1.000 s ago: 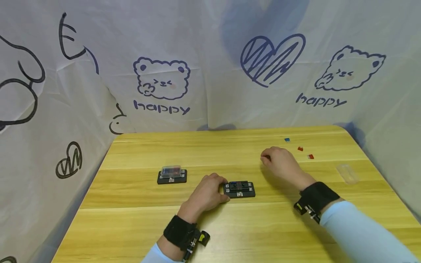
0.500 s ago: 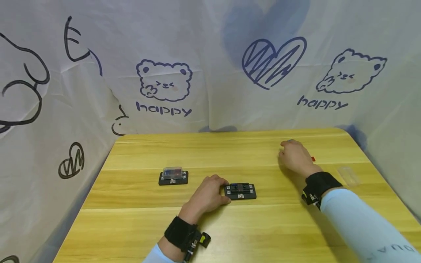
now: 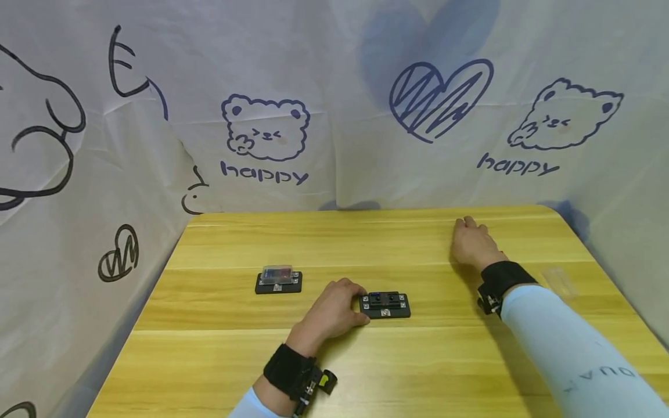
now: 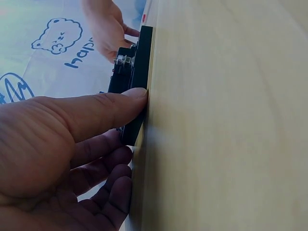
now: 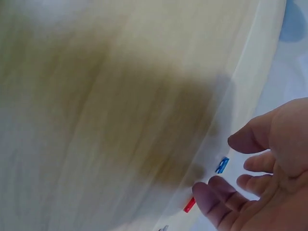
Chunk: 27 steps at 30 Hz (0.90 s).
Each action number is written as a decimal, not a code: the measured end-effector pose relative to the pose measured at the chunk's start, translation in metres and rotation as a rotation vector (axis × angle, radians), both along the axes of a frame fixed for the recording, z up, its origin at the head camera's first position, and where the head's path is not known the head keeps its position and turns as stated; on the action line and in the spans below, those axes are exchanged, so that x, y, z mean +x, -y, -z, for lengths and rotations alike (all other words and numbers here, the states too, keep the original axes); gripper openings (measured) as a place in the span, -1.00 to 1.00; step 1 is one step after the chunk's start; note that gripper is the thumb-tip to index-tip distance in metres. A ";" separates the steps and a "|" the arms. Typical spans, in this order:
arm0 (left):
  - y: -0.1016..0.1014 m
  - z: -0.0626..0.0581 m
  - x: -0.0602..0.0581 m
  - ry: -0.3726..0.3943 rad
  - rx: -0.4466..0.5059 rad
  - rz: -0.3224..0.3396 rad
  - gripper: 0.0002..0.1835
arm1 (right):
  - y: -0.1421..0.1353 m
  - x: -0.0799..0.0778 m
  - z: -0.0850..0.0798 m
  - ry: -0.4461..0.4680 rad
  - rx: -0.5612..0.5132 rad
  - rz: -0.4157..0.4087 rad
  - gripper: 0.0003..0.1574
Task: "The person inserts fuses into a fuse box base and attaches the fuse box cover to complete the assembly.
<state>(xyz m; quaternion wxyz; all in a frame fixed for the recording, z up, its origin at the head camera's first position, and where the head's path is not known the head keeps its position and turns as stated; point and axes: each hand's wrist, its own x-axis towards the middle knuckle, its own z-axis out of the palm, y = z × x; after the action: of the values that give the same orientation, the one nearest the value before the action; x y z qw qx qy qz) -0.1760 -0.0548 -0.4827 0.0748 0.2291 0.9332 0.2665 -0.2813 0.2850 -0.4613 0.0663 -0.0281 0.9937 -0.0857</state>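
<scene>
Evidently, the step in hand is collecting the small blue piece [image 5: 222,165], which lies near the far edge of the tabletop [image 3: 392,371], towards its far right corner; close thumb and forefinger squarely on its sides, clear of the red piece [image 5: 189,205] at your fingertips. Your right hand [image 3: 473,244] reaches out, thumb and fingers parted, gripping nothing. With your left hand [image 3: 334,307], which grasps the left end of the black block [image 3: 385,306] midway between the tabletop's side edges, press steadily to prevent sliding.
</scene>
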 end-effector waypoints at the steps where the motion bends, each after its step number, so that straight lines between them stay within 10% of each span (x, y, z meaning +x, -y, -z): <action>1: 0.000 0.000 0.000 -0.001 0.001 0.001 -0.41 | 0.000 0.000 0.000 0.007 -0.002 0.011 -0.32; 12: 0.001 0.000 0.000 -0.004 0.001 0.008 -0.41 | -0.002 0.005 0.001 0.062 0.035 0.052 -0.40; 21: 0.001 -0.001 0.000 -0.003 0.000 0.011 -0.42 | 0.005 0.014 -0.004 -0.097 0.139 -0.107 -0.74; 27: 0.000 -0.002 0.001 -0.002 0.001 0.014 -0.42 | 0.010 0.018 -0.007 -0.121 0.107 -0.069 -0.80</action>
<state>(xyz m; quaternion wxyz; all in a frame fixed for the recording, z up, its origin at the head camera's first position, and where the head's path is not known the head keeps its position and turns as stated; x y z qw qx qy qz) -0.1749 -0.0550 -0.4811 0.0755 0.2361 0.9316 0.2659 -0.2638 0.2747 -0.4539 0.0103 -0.0637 0.9975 -0.0284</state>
